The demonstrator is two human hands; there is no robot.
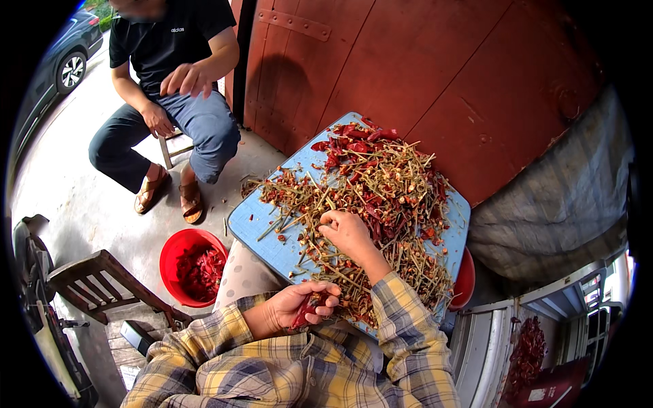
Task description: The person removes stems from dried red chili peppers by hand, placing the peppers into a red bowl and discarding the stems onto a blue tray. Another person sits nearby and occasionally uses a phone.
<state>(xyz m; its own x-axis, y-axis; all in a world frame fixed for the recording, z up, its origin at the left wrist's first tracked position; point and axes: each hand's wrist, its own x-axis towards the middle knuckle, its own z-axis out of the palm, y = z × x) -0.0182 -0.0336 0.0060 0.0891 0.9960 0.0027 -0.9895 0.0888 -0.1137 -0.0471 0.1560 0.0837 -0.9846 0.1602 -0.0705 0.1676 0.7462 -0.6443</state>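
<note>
My left hand, palm up by the table's near edge, is curled around dried red chili peppers. Over the pile, my right hand has its fingertips bent close together. Whether something small sits between them, I cannot tell. Beneath it spreads a heap of chili stems and caps, mixed with red chili pieces. Whole dried chilies lie at the far side of the blue table. A red bucket to the left holds more red chilies.
A person sits opposite on a low stool. The red wooden door stands close behind the table. A wooden chair bears a dark box-like object. Another red bucket shows past the table's right edge. Dried chilies hang at lower right.
</note>
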